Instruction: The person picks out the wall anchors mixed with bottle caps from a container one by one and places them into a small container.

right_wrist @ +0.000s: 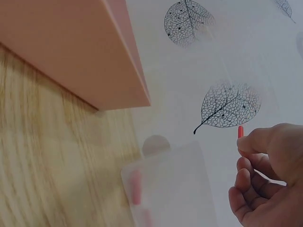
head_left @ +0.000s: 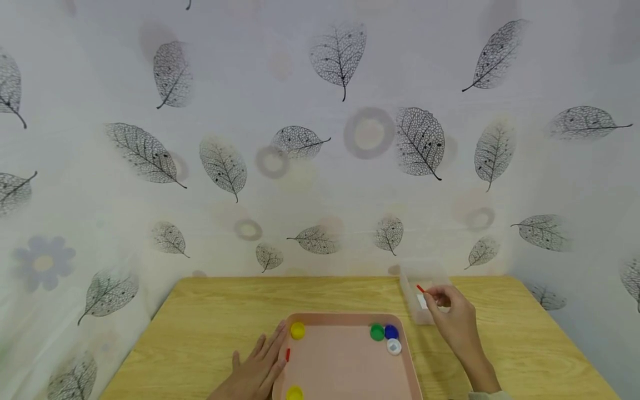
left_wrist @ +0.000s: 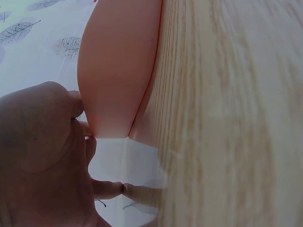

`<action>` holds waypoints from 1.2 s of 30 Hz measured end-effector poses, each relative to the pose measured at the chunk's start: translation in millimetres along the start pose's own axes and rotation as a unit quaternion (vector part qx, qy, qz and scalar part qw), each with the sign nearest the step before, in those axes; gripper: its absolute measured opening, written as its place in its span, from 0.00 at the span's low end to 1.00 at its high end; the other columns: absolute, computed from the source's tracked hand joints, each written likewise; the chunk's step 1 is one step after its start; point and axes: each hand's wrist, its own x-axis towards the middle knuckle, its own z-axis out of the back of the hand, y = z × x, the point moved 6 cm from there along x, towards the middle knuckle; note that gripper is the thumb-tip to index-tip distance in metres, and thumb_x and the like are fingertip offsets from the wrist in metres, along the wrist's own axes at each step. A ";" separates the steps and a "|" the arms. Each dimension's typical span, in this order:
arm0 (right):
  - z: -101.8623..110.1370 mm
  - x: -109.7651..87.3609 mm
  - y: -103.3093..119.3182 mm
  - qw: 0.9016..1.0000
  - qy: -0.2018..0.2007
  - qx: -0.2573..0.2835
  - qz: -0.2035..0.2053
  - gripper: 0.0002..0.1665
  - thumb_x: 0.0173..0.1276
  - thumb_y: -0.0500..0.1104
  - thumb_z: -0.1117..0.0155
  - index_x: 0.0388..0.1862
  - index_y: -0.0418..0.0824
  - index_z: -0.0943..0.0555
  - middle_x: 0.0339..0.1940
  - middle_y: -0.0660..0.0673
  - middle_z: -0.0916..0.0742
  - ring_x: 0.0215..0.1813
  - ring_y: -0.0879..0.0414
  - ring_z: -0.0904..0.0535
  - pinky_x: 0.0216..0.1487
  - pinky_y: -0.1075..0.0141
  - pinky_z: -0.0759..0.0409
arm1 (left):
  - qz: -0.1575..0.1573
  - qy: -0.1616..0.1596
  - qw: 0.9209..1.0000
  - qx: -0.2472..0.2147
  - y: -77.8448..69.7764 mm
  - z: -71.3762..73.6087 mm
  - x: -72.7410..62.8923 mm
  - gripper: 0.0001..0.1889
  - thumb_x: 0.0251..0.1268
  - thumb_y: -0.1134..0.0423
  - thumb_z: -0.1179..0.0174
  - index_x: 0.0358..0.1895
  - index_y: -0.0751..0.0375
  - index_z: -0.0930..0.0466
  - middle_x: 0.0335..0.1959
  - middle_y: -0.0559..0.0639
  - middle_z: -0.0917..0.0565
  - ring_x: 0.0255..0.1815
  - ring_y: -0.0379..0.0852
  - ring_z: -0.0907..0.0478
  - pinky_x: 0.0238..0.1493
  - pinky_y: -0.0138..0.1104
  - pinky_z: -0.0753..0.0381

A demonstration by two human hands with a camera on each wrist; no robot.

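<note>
Between thumb and forefinger, my right hand (head_left: 454,314) pinches a small red stick (right_wrist: 240,131). That hand is raised over a translucent plastic box (head_left: 424,318), through whose wall more red pieces (right_wrist: 136,187) show blurred in the right wrist view. My left hand (head_left: 256,364) has its fingers straight and spread, fingertips against the left wall of a pink tray (head_left: 345,319). Another short red stick (head_left: 288,355) is by the tray's left wall, just past these fingertips. The left wrist view shows the fingers beside the tray's outer wall (left_wrist: 118,71).
Two yellow round caps (head_left: 297,331) lie along the tray's left side. A green cap (head_left: 377,332), a blue cap (head_left: 391,331) and a white cap (head_left: 394,347) cluster in its far right corner. The wooden table (head_left: 225,300) ends at a leaf-patterned curtain (head_left: 320,194).
</note>
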 end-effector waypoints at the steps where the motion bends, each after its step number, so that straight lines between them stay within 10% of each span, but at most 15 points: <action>1: -0.3 -0.2 -2.2 1.000 0.001 -0.001 -0.003 0.06 0.62 0.30 0.26 0.34 0.36 0.15 0.28 0.48 0.15 0.30 0.64 0.25 0.33 0.78 0.29 | 0.001 0.000 1.000 0.001 0.6 -0.4 0.2 0.33 0.85 0.42 0.64 0.85 0.46 0.58 0.85 0.46 0.55 0.80 0.71 0.49 0.51 0.87 0.69; 36: -5.6 -1.5 -29.3 0.999 -0.027 -0.023 0.024 0.06 0.58 0.28 0.25 0.31 0.35 0.14 0.27 0.46 0.15 0.28 0.59 0.23 0.32 0.79 0.31 | -0.026 -0.030 0.999 -0.008 2.9 -1.4 -0.5 0.32 0.85 0.43 0.63 0.85 0.40 0.57 0.85 0.41 0.53 0.79 0.73 0.48 0.49 0.88 0.69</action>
